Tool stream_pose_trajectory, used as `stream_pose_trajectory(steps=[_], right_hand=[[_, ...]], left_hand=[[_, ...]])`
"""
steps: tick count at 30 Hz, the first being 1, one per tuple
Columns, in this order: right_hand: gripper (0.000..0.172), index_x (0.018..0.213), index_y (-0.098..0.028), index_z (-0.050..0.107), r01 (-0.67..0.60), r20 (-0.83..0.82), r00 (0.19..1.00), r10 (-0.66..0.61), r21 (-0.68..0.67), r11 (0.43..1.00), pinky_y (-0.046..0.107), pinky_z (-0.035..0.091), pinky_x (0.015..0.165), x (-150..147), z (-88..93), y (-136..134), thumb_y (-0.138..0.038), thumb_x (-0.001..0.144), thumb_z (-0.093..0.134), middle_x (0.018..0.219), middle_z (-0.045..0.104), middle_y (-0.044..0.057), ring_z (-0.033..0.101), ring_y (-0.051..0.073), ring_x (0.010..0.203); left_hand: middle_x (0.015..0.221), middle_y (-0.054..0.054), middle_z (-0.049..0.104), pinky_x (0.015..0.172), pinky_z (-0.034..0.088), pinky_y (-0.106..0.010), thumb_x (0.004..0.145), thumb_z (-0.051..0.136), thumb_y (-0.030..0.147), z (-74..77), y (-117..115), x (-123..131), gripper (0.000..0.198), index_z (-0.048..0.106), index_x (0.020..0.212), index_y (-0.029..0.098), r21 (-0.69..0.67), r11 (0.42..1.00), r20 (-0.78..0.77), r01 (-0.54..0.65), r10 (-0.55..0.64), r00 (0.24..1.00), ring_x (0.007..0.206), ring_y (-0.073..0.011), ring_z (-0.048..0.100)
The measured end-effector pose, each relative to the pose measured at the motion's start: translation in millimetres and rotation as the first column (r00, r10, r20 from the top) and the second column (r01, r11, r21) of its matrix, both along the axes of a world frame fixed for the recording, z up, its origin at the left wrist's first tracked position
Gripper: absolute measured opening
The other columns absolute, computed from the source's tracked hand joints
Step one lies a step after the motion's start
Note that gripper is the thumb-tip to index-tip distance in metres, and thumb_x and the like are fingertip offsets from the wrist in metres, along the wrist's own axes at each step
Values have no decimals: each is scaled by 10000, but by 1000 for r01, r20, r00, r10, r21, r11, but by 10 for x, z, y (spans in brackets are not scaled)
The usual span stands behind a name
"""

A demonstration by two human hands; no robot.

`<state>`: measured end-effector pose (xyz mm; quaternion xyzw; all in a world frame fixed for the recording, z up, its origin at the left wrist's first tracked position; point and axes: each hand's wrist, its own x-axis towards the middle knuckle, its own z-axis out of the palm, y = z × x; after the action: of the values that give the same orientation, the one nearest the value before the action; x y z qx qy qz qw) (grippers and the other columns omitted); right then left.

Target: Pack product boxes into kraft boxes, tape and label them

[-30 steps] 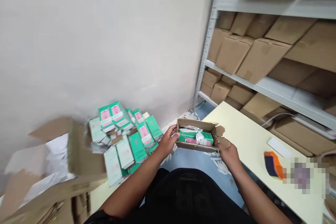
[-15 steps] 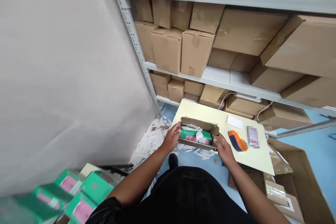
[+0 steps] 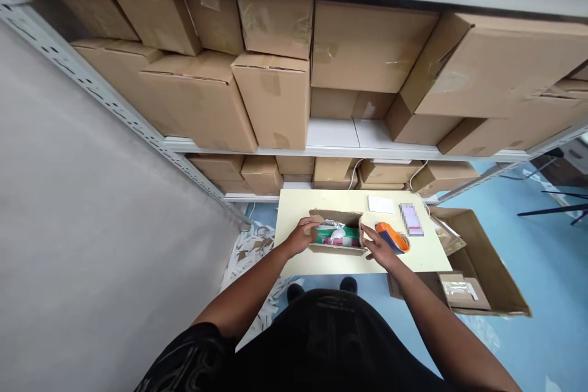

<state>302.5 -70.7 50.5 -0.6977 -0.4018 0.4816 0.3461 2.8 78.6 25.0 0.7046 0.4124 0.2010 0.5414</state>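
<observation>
An open cardboard box (image 3: 337, 250) is over the pale yellow table, its top facing up. Inside lies a green and pink carton (image 3: 351, 235) with crumpled silver foil (image 3: 328, 224) and a whitish lump on top. My left hand (image 3: 299, 236) grips the box's left end, fingers over the rim. At the right end, my right hand (image 3: 379, 248) holds the wall and flap. Just right of that hand sits an orange and dark blue tape-like object (image 3: 393, 237). Whether the box's underside rests on the table, I cannot tell.
The table (image 3: 294, 263) also bears a white card-like item (image 3: 381, 204) and a blurred purple item (image 3: 411, 219). Shelves of cardboard boxes (image 3: 275, 104) rise behind it. A large open carton (image 3: 500, 269) stands at right; paper scraps (image 3: 248, 251) litter the floor at left.
The view has turned right and nearer the shelves. Both hands have carried the cardboard box from the table's front edge farther over the tabletop. The green boxes at lower left have left view.
</observation>
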Motion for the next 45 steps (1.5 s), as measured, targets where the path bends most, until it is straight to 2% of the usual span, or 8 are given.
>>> stream_pose_trajectory(steps=[10, 19, 22, 26, 32, 37, 41, 45], right_hand=[[612, 1462, -330, 583, -320, 321, 902, 291, 42, 946, 410, 507, 1052, 466, -481, 144, -370, 854, 634, 1572, 434, 69, 636, 255, 1199], [781, 1554, -362, 434, -299, 27, 954, 298, 104, 949, 465, 519, 1033, 667, -408, -184, -250, 790, 549, 1615, 424, 57, 617, 269, 1264], [859, 1617, -345, 271, -299, 97, 952, 290, 88, 950, 458, 540, 995, 539, -342, -283, -340, 826, 606, 1585, 436, 87, 602, 276, 1266], [620, 1482, -231, 440, -133, 310, 947, 89, 124, 983, 451, 536, 964, 216, -341, -135, -522, 938, 501, 1447, 506, 161, 615, 298, 1189], [446, 1264, -226, 524, 18, 420, 907, -38, 52, 998, 428, 531, 857, 14, -440, 131, -513, 926, 472, 1232, 610, 116, 656, 289, 1015], [448, 1264, -222, 520, 21, 375, 926, -42, 60, 998, 390, 534, 798, 243, -461, 61, -486, 902, 507, 1122, 661, 78, 667, 251, 884], [395, 1217, -169, 608, 36, 730, 683, -33, 11, 999, 469, 464, 989, 733, -517, -201, -385, 905, 500, 1232, 653, 179, 601, 340, 1166], [329, 1133, -181, 675, 93, 809, 510, 292, -389, 917, 482, 446, 966, 1095, -656, -281, -372, 925, 507, 1192, 678, 175, 602, 347, 1176]], left_hand=[[1618, -112, 299, 1154, 449, -405, 649, 688, 69, 53, -121, 330, 1011, 324, 1573, 256, 138, 985, -159, -102, 124, 980, 1385, -273, 486], [1481, -78, 580, 1171, 455, -428, 822, 624, 183, 79, -201, 260, 445, 707, 1257, 229, 146, 986, -147, -78, 99, 984, 1365, -251, 552], [1495, -64, 585, 1261, 327, -441, 909, 595, 331, 74, -209, 210, 402, 707, 1282, 235, 186, 982, -154, -28, 57, 986, 1438, -240, 489], [1523, -71, 559, 1257, 331, -446, 1006, 442, 445, 128, -222, 150, 460, 683, 1322, 213, 182, 983, -108, 2, 18, 994, 1454, -232, 471], [1487, -130, 560, 1234, 290, -568, 870, 662, 316, 240, -327, 394, 391, 698, 1245, 212, 394, 918, -334, 45, 97, 937, 1434, -375, 422], [1251, -140, 637, 1083, 442, -512, 908, 529, 126, 119, -437, 737, 322, 694, 1170, 216, 363, 889, -406, 280, -120, 906, 1192, -345, 574], [1200, -138, 622, 1000, 494, -460, 896, 486, 71, 27, -491, 842, 332, 706, 1111, 195, 345, 889, -487, 301, -104, 867, 1128, -319, 593], [1212, -115, 634, 967, 520, -371, 852, 505, 50, 80, -455, 938, 341, 735, 1068, 178, 249, 954, -482, 166, -27, 876, 1071, -252, 638]])
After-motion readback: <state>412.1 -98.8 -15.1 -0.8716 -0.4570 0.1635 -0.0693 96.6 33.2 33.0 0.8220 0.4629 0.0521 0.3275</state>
